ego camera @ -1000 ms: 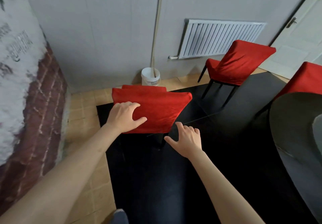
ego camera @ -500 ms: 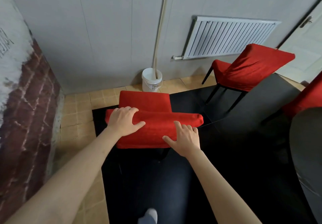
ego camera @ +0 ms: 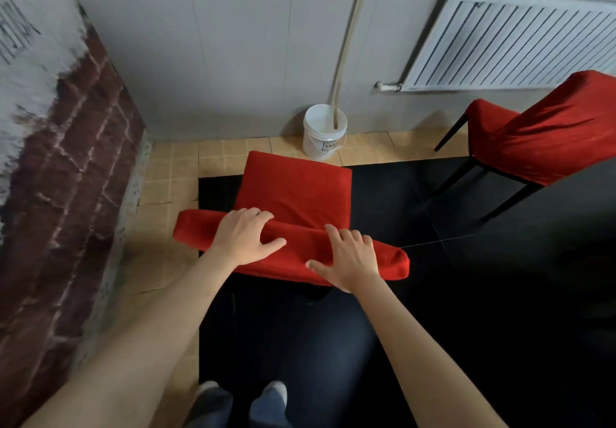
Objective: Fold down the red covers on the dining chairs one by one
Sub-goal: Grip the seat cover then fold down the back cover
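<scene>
A dining chair with a red cover stands right in front of me, its seat [ego camera: 296, 191] facing away toward the wall. The covered top of its backrest [ego camera: 196, 234] runs left to right below me. My left hand [ego camera: 245, 239] lies over the left-middle of that top, fingers bent over the far edge and thumb on the near side. My right hand [ego camera: 348, 259] holds the top further right in the same way, thumb spread out. A second red-covered chair [ego camera: 550, 134] stands at the right.
A white bucket [ego camera: 323, 132] with a pole in it stands against the grey wall behind the chair. A radiator [ego camera: 513, 41] hangs at the upper right. A brick-pattern wall [ego camera: 66, 161] closes the left side. A black mat [ego camera: 466, 294] covers the floor; my feet [ego camera: 240, 397] stand below.
I have come closer and now look down over the chair. My right hand has moved from the air onto the backrest top; my left hand stayed on it.
</scene>
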